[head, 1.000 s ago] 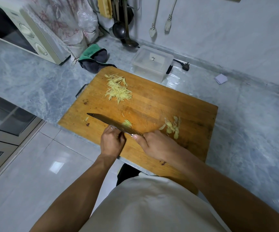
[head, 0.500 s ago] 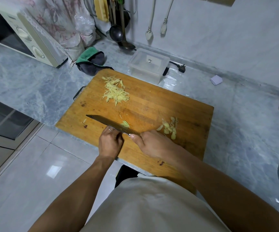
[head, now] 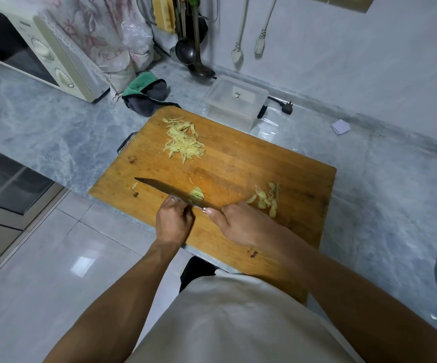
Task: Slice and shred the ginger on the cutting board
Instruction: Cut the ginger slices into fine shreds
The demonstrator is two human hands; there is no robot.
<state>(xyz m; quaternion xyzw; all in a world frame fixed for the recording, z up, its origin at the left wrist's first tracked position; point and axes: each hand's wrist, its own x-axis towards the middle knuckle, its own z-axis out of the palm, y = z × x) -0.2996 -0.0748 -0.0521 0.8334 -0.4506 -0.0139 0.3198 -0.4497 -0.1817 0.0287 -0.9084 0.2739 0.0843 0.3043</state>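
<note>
Clearly the work is laid out in stations on the cutting board [head: 238, 163]: a heap of finished shreds [head: 183, 141] sits at about eleven o'clock on the board, pushed well away from the blade, most likely so that cut strips don't get chopped twice. A loose cluster of slices [head: 266, 199] waits at about three o'clock, just beside the right hand [head: 241, 224], probably the stock yet to be shredded.

That right hand wraps the handle of the knife [head: 170, 191], thumb lying along the near end of the blade; the other fingers curl out of sight beneath, so how tightly they close I cannot tell. The blade runs from the hand toward ten o'clock, edge down on or just above the wood.

On the near side of the blade the left hand [head: 174, 222] holds its fingers bunched and bent, knuckles toward the steel; this looks like a guard posture that steadies the food while keeping fingertips back. A small stack of ginger [head: 197, 193] shows on the blade's far side, at about one o'clock from the left knuckles and touching the blade. Whether those fingertips actually press it is hidden by the knife.
</note>
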